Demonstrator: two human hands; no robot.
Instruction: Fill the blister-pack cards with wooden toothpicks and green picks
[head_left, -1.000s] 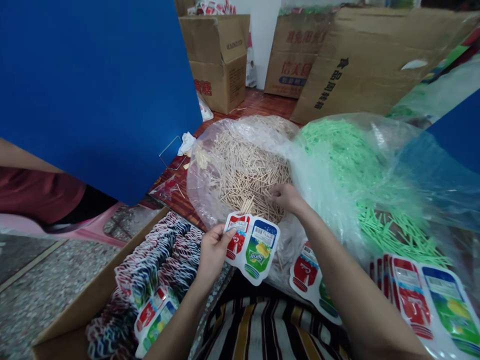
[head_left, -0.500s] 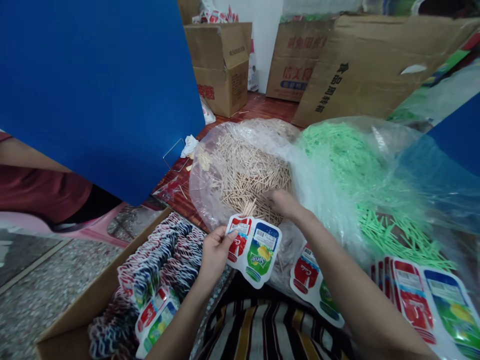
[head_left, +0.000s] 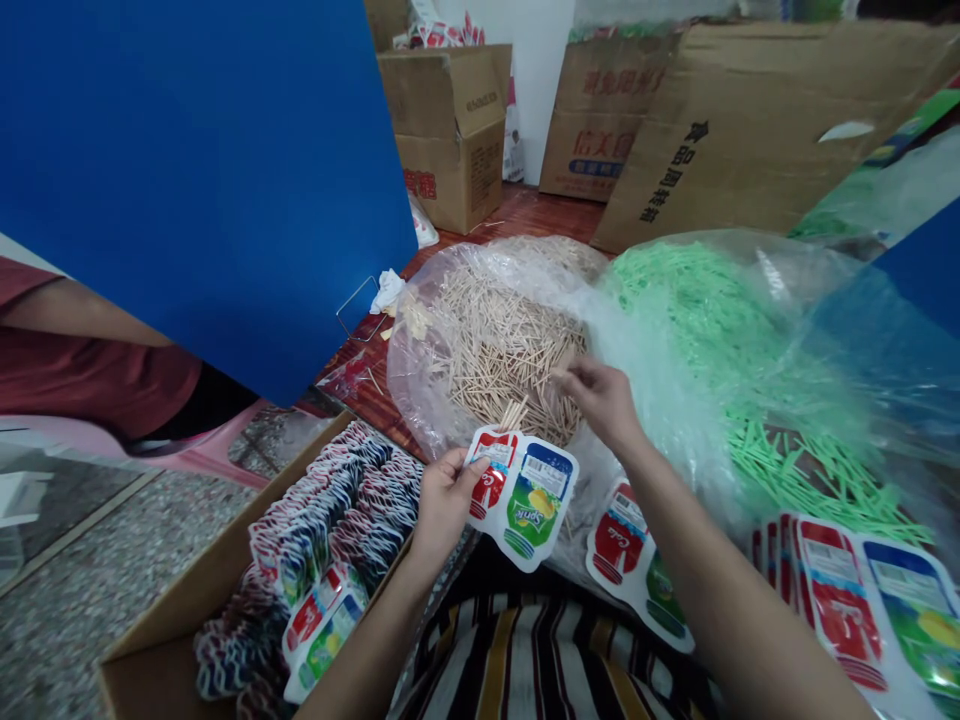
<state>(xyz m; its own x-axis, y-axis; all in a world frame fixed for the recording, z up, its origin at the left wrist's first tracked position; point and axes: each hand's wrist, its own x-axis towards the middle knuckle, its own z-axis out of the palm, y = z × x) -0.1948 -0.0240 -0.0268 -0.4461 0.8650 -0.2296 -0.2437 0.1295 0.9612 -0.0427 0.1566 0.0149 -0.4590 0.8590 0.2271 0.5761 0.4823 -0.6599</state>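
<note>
My left hand grips a printed double pouch, red on one half and green on the other, with a few wooden sticks poking from its red top. My right hand hovers over the heap of wooden sticks in a clear plastic bag, fingers pinched on a stick or two. A second double pouch lies on my lap under my right forearm.
A cardboard box at lower left holds several rows of filled pouches. A bag of green sticks lies to the right. More pouches are stacked at lower right. A blue board stands left, with another person's arm behind it.
My right hand has lifted from the stick heap and shifted slightly right, fingers now pinched. The pouch in my left hand has stayed almost still.
</note>
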